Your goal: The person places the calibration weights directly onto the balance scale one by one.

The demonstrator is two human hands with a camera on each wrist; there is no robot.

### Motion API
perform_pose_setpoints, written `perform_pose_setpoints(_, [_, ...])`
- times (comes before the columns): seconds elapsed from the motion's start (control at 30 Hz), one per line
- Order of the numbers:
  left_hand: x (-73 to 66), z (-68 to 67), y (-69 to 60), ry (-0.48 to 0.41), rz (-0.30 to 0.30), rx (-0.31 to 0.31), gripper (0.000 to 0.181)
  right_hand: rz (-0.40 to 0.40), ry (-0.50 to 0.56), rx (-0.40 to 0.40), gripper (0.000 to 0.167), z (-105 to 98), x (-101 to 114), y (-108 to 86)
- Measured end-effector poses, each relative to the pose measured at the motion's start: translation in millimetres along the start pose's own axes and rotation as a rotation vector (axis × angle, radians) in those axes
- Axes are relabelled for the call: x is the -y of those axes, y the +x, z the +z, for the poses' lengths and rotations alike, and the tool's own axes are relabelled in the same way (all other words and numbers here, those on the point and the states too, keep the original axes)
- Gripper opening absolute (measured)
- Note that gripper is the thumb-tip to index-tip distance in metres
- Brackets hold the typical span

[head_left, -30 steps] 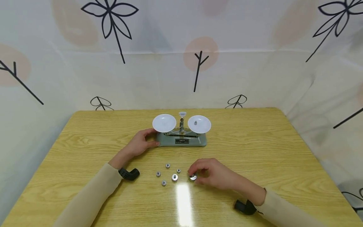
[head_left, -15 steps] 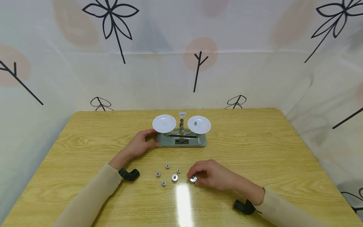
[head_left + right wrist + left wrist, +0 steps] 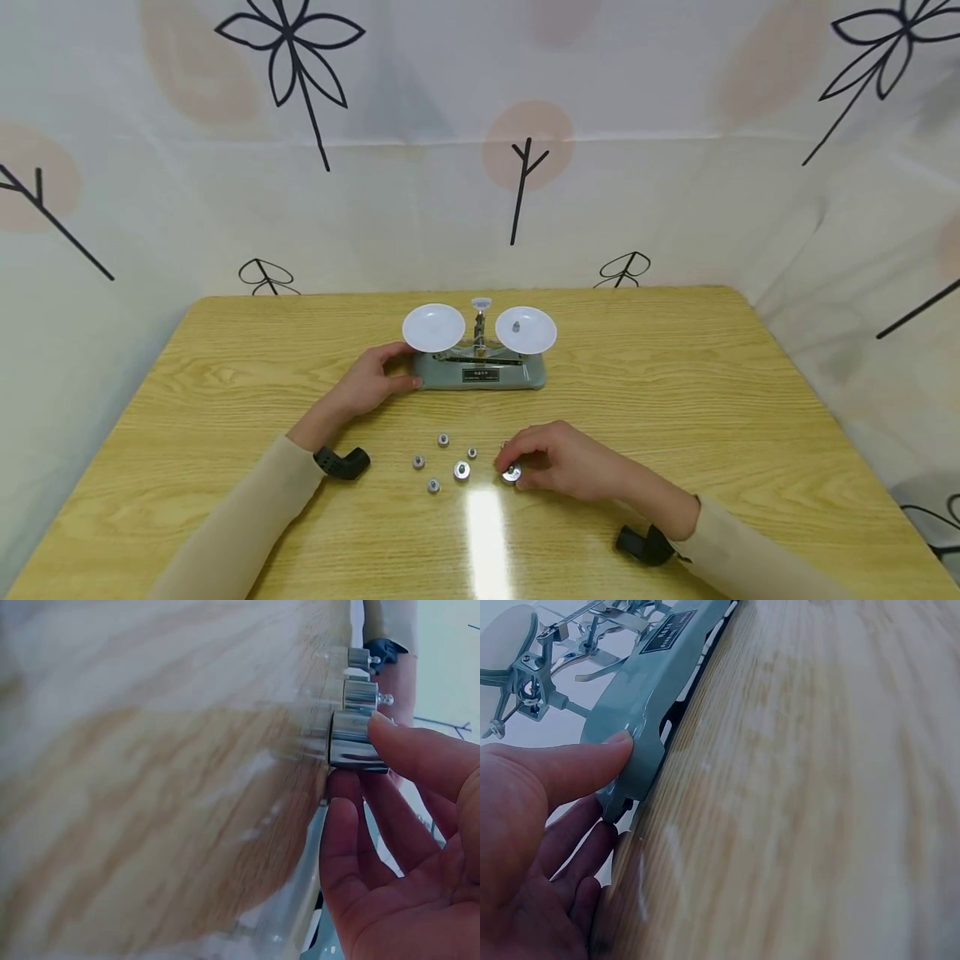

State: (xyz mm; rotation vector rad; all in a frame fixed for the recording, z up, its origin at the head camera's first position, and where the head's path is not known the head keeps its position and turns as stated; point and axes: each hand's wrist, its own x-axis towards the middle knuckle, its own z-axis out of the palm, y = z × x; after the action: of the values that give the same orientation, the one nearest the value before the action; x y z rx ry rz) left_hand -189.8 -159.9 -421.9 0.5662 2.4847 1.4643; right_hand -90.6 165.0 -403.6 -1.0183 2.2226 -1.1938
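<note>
**Metal knobbed weight (image 3: pixel 512 473) pinched, grey-green balance scale (image 3: pixel 480 379) held at its 9 o'clock end**

The balance scale stands upright toward the far side of the wood-grain table (image 3: pixel 675 383), with its white left pan (image 3: pixel 434 327) at 9 o'clock of the central pillar (image 3: pixel 479 332) and its white right pan (image 3: pixel 538 335) at 3 o'clock. A small weight (image 3: pixel 516 327) sits in the right pan, a little toward 10 o'clock from the middle.

The left hand (image 3: pixel 367 382) holds the base's 9 o'clock end, thumb against its front, fingers round behind and partly hidden.

The right hand (image 3: pixel 562 461) has its thumb and fingertips closed narrowly about the metal knobbed weight, nearer the viewer than the scale and roughly at 6 o'clock from the right pan; whether its underside touches the table I cannot tell.

At 9 o'clock from that piece stands a mid-sized weight (image 3: pixel 462 471), well short of the left hand. Around it are four smaller ones: the tiniest weight (image 3: pixel 472 452) at 1 o'clock, others at 11 (image 3: pixel 443 439), 9 (image 3: pixel 418 462) and 8 o'clock (image 3: pixel 433 486).

Both arms wear beige sleeves (image 3: pixel 232 517), and a pale patterned cloth (image 3: pixel 412 208) hangs at 12 o'clock.
</note>
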Motion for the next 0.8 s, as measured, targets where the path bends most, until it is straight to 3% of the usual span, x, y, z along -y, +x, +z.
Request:
perform_pose_setpoints(0.13, [-16.8, -1.7, -5.8, 0.002, -0.003, 0.006, 0.054, 0.002, 0.008, 0.007, 0.029, -1, 0, 0.0])
perform_pose_setpoints(0.37, [7.1, -1.5, 1.6, -0.009, 0.023, 0.004, 0.057, -0.012, 0.012, 0.006, 0.028, -1, 0, 0.1])
perform_pose_setpoints(0.8, [10.4, -2.1, 2.7, 0.008, 0.033, 0.016, 0.065, -0.029, 0.006, 0.003, 0.029, -2, -1, 1.0])
